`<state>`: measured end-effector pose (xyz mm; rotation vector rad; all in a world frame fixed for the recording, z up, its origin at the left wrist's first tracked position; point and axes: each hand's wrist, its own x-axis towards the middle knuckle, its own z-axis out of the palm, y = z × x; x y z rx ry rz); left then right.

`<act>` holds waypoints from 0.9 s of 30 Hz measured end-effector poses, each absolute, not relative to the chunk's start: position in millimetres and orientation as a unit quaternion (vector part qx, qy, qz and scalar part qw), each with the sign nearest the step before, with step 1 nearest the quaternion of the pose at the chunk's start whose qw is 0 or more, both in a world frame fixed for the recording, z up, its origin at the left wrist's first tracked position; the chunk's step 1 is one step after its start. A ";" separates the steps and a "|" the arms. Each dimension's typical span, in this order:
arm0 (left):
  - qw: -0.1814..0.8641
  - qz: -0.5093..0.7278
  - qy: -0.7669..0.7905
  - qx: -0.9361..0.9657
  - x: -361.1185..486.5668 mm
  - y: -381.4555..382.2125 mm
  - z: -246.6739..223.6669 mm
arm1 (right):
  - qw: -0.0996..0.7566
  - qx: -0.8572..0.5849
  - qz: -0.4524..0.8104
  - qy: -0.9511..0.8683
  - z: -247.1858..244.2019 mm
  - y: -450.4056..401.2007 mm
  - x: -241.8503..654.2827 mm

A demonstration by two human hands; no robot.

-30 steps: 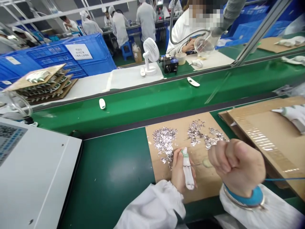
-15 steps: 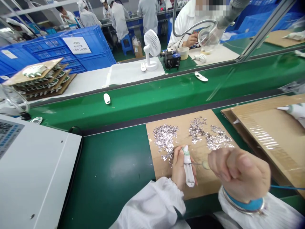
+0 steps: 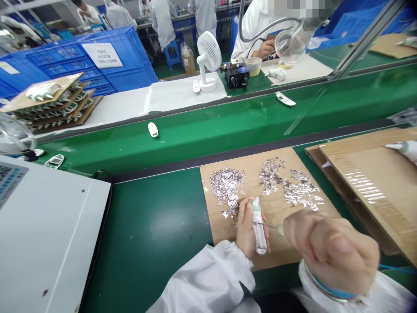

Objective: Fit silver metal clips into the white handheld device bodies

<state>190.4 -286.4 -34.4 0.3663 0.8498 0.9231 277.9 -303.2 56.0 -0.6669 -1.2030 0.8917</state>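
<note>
My left hand [image 3: 246, 228] is closed around a white housing [image 3: 259, 234] with a pale green collar and a narrow nozzle-like tip, resembling an ear thermometer body. The housing stands nearly upright in the view, tip away from me. My right hand [image 3: 329, 245], a fist blurred by motion, grips a screwdriver-like tool [image 3: 279, 229] with a thin metal shaft and a pale handle. Its shaft reaches across to the housing's side; the exact contact is too small to tell. Beneath both hands lies a cardboard sheet [image 3: 224, 237] with piles of small shiny metal pieces [image 3: 227, 184].
A grey-white box [image 3: 55, 226] stands at left. Stacked cardboard [image 3: 387, 182] at right bears another white housing [image 3: 408, 150]. Beyond runs a green conveyor belt [image 3: 208, 126] carrying white covers [image 3: 153, 129]. A fan [image 3: 208, 61] and a co-worker's hand [image 3: 265, 49] are across it.
The white covers on the belt have shifted right. My right fist has moved slightly right and down, still gripping the tool. My left hand keeps the housing almost in place. The view has tilted slightly.
</note>
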 end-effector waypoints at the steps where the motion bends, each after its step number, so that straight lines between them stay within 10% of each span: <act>1: 0.785 0.435 0.405 0.175 191.2 -286.5 -34.9 | 0.681 -0.295 0.386 -0.549 53.9 -303.4 277.2; 27: 0.797 0.434 0.390 0.156 191.5 -286.4 -34.3 | 0.700 -0.307 0.416 -0.492 61.6 -301.5 272.6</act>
